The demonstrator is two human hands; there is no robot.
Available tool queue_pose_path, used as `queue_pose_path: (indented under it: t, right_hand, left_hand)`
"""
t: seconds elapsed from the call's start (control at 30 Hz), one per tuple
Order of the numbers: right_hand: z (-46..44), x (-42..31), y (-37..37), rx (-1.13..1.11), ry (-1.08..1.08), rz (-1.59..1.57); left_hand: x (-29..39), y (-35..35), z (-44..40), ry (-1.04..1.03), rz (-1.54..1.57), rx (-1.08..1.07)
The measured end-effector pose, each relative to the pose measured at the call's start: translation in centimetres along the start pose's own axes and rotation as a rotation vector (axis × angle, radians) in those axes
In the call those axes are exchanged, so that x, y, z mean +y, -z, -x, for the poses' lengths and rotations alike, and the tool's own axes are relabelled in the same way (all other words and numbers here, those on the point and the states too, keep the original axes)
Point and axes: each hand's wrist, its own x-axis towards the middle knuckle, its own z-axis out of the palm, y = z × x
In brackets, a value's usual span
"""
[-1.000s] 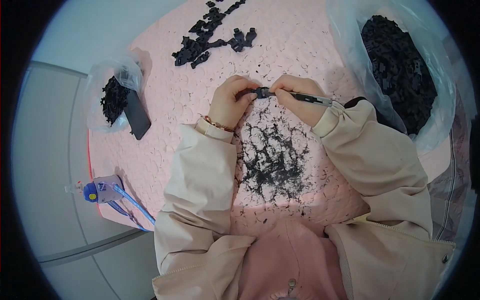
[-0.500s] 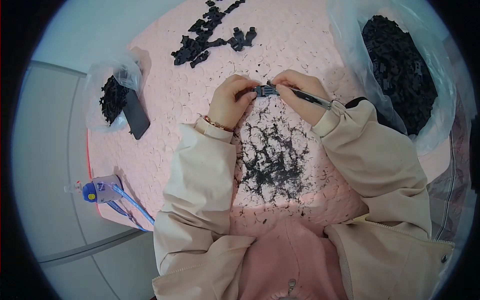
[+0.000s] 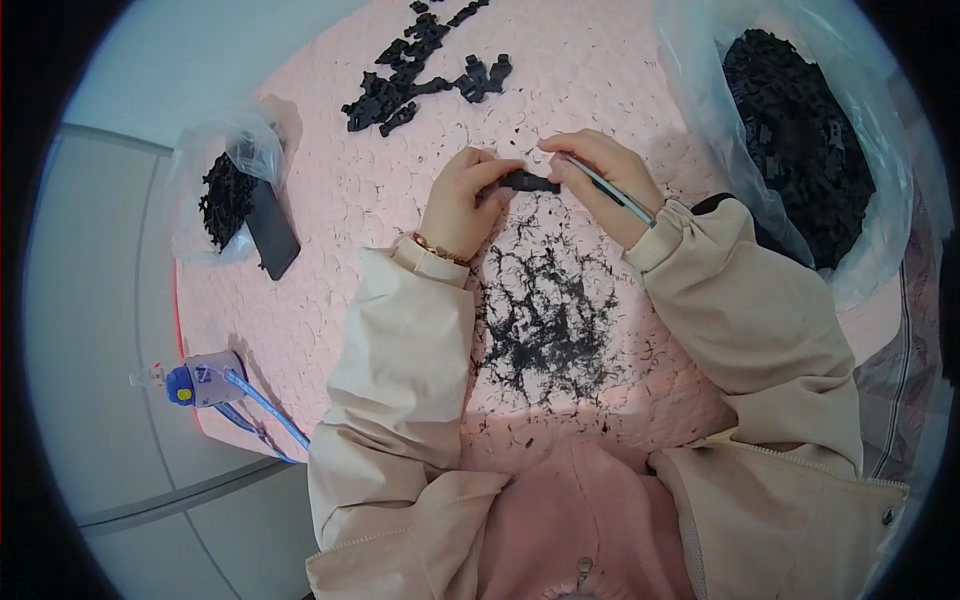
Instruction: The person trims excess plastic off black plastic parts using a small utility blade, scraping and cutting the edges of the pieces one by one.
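Note:
My left hand point(image 3: 468, 200) pinches a black plastic buckle point(image 3: 527, 182) between thumb and fingers, over the pink quilted cloth. The buckle now looks narrow, turned on its edge. My right hand point(image 3: 605, 183) is closed around a slim silver utility knife point(image 3: 610, 187), whose handle slants back toward the wrist. The right fingertips are at the buckle's right end; the knife's tip is hidden there. Below both hands lies a spread of thin black plastic shavings point(image 3: 548, 335).
Loose black buckles point(image 3: 385, 97) lie at the far side of the cloth point(image 3: 580, 60). A large clear bag of black parts point(image 3: 800, 140) stands at right. At left are a smaller bag of black pieces point(image 3: 228, 200), a dark phone point(image 3: 272, 230) and a strapped bottle point(image 3: 210, 378).
The buckle has turned from its slotted flat face to a narrow edge. The knife has rotated in my right hand, and the right fingers have shifted slightly. My left hand stays in place.

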Motion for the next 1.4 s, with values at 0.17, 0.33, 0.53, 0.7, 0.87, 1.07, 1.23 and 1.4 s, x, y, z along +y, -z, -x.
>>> queue_pose_path:
  t: [0.17,0.33,0.53,0.7,0.87,1.07,1.23,1.4]
  right_hand:
    - [0.0,-0.5,0.0,0.008,0.003,-0.056]
    - [-0.1,-2.3,0.5,-0.108,-0.209,-0.104]
    - [-0.1,-0.2,-0.1,0.051,-0.048,-0.103]
    - [0.0,-0.7,0.2,0.027,-0.036,-0.065]
    - [0.0,-1.2,0.6,-0.064,-0.105,-0.126]
    - [0.0,-0.6,0.2,-0.014,-0.206,-0.188]
    - [0.0,-0.6,0.6,-0.071,-0.165,-0.012]
    - [-0.2,-1.0,0.9,-0.128,-0.03,0.131]
  left_hand:
    - [-0.3,0.2,0.1,-0.002,0.069,-0.008]
    - [-0.3,-0.4,-0.1,0.063,0.177,0.135]
    - [1.4,0.7,-0.3,0.05,-0.309,0.217]
    - [2.8,0.3,1.0,0.045,-0.512,-0.08]
    - [1.9,-0.5,0.9,0.063,-0.394,-0.027]
    - [1.8,-0.8,0.8,0.042,-0.331,-0.014]
    - [1.4,-0.8,0.8,0.02,-0.353,-0.015]
    - [1.5,-0.8,0.8,0.043,-0.324,-0.045]
